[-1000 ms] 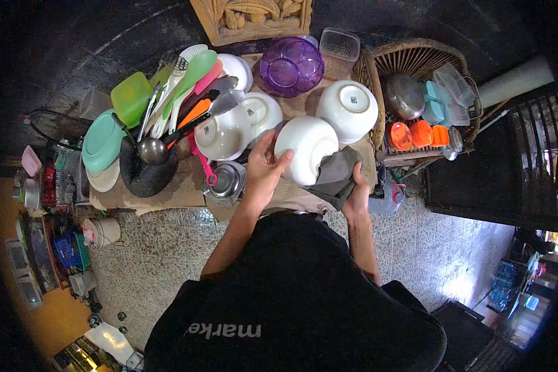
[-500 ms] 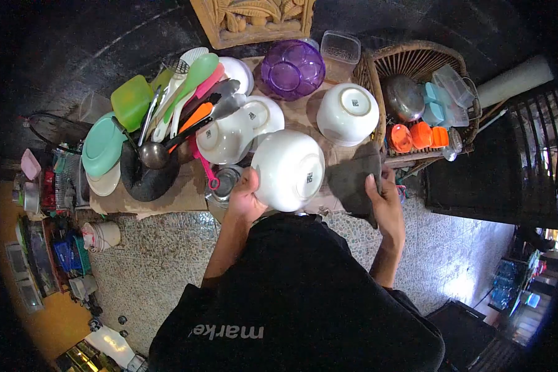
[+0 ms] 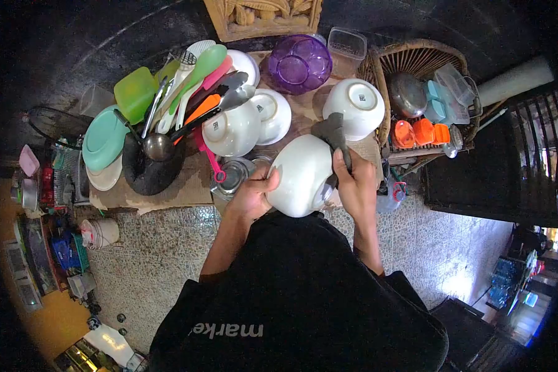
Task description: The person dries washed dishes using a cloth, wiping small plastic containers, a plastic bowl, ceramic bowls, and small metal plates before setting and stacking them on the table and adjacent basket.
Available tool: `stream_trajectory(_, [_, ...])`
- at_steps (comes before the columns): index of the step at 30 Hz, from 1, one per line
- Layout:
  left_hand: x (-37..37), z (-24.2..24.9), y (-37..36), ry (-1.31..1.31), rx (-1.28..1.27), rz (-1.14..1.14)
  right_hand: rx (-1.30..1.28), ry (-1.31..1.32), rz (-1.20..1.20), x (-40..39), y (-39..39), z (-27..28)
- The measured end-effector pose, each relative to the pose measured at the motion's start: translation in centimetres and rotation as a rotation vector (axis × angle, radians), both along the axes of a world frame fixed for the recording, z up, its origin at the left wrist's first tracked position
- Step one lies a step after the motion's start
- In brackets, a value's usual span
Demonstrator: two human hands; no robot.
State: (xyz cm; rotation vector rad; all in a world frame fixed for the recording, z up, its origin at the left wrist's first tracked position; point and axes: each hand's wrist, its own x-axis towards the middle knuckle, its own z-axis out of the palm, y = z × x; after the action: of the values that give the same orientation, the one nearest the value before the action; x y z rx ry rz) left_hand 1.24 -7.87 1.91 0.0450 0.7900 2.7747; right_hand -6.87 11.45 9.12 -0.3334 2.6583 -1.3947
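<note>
My left hand [image 3: 253, 193] grips the rim side of a white bowl [image 3: 299, 172], thumb pressed on its outer wall. The bowl is tilted, its base turned toward the lower right. My right hand [image 3: 357, 186] is closed on a dark grey cloth [image 3: 332, 131] at the bowl's right side; part of the cloth sticks up above the fingers. Just beyond stands an upside-down white bowl [image 3: 358, 102]. Two more overturned white bowls, a nearer one [image 3: 232, 131] and one behind it [image 3: 273, 118], sit to the left. Glassware [image 3: 232, 177] lies by my left hand.
A purple glass bowl [image 3: 299, 65] and a clear plastic container [image 3: 347, 46] stand at the back. On the left are piled utensils, including a ladle [image 3: 158, 147], and a mint-green plate [image 3: 104, 139]. A wicker basket [image 3: 425, 49] holding orange-lidded containers [image 3: 423, 131] is on the right.
My right hand has brought the cloth leftward to the bowl, bunching it. The bowl has tilted so its base now faces lower right. The view has shifted slightly.
</note>
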Motion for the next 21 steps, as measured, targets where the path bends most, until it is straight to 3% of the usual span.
stream_trajectory(1, [0.1, 0.0, 0.0, -0.012, -0.028, -0.008, 0.089, 0.186, 0.005, 0.2, -0.5, 0.1])
stream_trajectory(3, [0.3, 1.0, 0.0, -0.049, -0.016, 0.006, 0.143, 0.146, 0.034, 0.7, -1.2, 1.9])
stream_trajectory(9, [0.7, 1.9, 0.1, -0.106, -0.062, 0.02, 0.14, 0.378, 0.112, 1.2, -2.5, 2.7])
stream_trajectory(11, [0.5, 1.4, 0.1, -0.142, -0.069, 0.048, 0.217, 0.544, 0.302, 1.6, -3.1, 2.9])
stream_trajectory(13, [-0.1, 1.5, 0.2, -0.068, 0.272, 0.119, 0.199, 0.602, 0.501, 2.7, -3.9, 3.2])
stream_trajectory(14, [0.0, 2.1, 1.2, -0.219, 0.232, 0.306, 0.197, 0.619, 0.528, 3.2, -4.3, 3.5])
stream_trajectory(15, [-0.2, 2.1, 1.0, -0.214, 0.23, 0.301, 0.195, 0.636, 0.552, 3.7, -4.5, 3.7])
stream_trajectory(17, [-0.2, 1.5, 0.4, 0.005, 0.482, 0.237, 0.199, 0.669, 0.624, 4.6, -3.7, 3.6])
stream_trajectory(19, [-1.4, -0.9, -1.6, -0.012, 0.42, 0.117, 0.202, 0.703, 0.706, 5.7, -2.5, 2.6])
stream_trajectory(20, [-1.5, -0.5, -1.6, -0.099, 0.226, 0.315, 0.202, 0.655, 0.757, 6.4, -1.8, 1.4])
stream_trajectory(21, [-1.7, 3.0, -1.1, -0.186, 0.029, 0.509, 0.202, 0.604, 0.806, 6.7, -1.0, 0.2])
